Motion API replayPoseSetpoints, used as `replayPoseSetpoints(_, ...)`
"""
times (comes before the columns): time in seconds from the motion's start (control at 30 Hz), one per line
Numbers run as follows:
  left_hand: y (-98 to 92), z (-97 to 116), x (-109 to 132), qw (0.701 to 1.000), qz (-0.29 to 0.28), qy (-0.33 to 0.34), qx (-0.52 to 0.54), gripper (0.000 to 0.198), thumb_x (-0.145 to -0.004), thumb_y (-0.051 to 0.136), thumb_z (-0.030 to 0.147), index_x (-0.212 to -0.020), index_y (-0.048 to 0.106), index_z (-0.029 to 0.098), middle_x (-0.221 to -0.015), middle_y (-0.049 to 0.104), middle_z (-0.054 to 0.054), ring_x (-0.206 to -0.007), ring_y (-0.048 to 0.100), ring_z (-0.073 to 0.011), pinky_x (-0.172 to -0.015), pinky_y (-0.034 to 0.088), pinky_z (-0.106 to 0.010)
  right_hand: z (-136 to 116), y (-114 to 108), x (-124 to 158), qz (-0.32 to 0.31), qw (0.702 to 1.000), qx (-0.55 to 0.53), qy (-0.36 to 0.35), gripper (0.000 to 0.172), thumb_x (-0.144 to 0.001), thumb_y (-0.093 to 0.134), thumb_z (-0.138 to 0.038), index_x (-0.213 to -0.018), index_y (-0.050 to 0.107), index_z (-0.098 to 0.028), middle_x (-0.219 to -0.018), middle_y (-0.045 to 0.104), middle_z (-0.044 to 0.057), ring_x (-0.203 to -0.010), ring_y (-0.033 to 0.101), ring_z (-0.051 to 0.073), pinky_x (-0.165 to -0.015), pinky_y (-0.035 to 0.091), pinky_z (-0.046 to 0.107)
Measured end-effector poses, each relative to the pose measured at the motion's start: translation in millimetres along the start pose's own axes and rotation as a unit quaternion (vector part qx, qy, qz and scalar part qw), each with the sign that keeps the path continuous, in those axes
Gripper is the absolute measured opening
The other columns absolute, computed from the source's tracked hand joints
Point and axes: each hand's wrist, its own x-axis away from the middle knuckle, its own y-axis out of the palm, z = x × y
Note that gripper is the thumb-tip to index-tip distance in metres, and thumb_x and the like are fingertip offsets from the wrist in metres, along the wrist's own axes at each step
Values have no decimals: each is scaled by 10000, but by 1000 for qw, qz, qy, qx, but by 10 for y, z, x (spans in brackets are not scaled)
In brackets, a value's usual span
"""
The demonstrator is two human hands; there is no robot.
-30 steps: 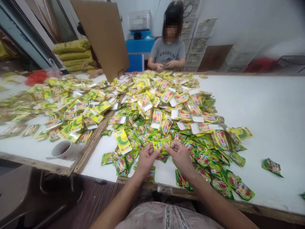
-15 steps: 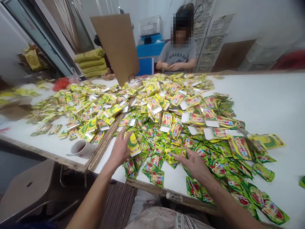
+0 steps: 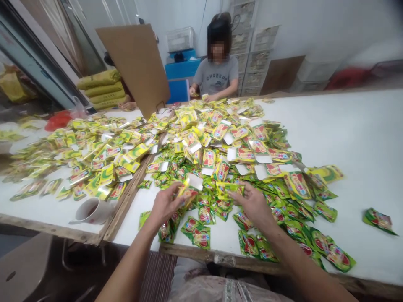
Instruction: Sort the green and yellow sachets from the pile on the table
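My left hand (image 3: 166, 204) is closed on a yellow card with a white tab (image 3: 189, 187), lifted a little above the heap. My right hand (image 3: 253, 203) pinches a strip of small green sachets (image 3: 229, 188) just to the right. Both hands hover over the near edge of a big pile of green and yellow sachets and cards (image 3: 226, 147) spread on a white table (image 3: 346, 138). More loose green sachets (image 3: 198, 235) lie between my wrists.
A second table (image 3: 37, 209) on the left carries more yellow cards and a white cup (image 3: 91, 209). Across the pile sits another person (image 3: 217, 75) handling packets, beside a leaning cardboard sheet (image 3: 135, 63). One sachet (image 3: 379, 220) lies apart at the right.
My left hand reached left to a yellow card, picked it up and brought it back toward the middle. My right hand kept the green sachets throughout.
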Motion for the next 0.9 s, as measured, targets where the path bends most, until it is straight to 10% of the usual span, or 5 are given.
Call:
replayPoseSetpoints(0.23, 611, 288, 183, 938, -62, -107, 324, 243, -733, 632, 388, -821, 588, 166, -718, 614, -1, -641, 548, -128, -606, 408, -217, -313, -155, 1, -97, 990, 85, -60, 244, -753, 576, -379, -904, 584, -188, -628, 551, -25, -588, 500, 151, -553, 380, 254)
replayPoseSetpoints(0.43, 715, 359, 274, 909, -110, -142, 376, 260, -679, 698, 363, -792, 586, 158, -714, 638, -2, -633, 563, -120, -584, 411, -208, -208, -251, -72, -225, 962, 129, -86, 170, -751, 568, -257, -889, 630, -180, -754, 620, 3, -725, 546, 170, -652, 395, 257)
replayPoseSetpoints(0.67, 810, 431, 284, 872, -122, -160, 446, 303, -658, 724, 347, -848, 584, 156, -712, 654, -4, -599, 565, -108, -562, 422, -202, -48, -56, -37, -79, 982, 130, -111, 294, -710, 629, -315, -973, 622, -185, -783, 594, 11, -715, 526, 160, -638, 397, 251)
replayPoseSetpoints(0.9, 925, 400, 342, 860, -114, -195, 458, 344, -644, 731, 372, -869, 594, 150, -657, 658, 3, -551, 569, -111, -533, 424, -207, 35, -71, 117, -70, 974, 176, -123, 205, -712, 638, -294, -888, 668, -194, -685, 569, 12, -660, 505, 163, -606, 397, 262)
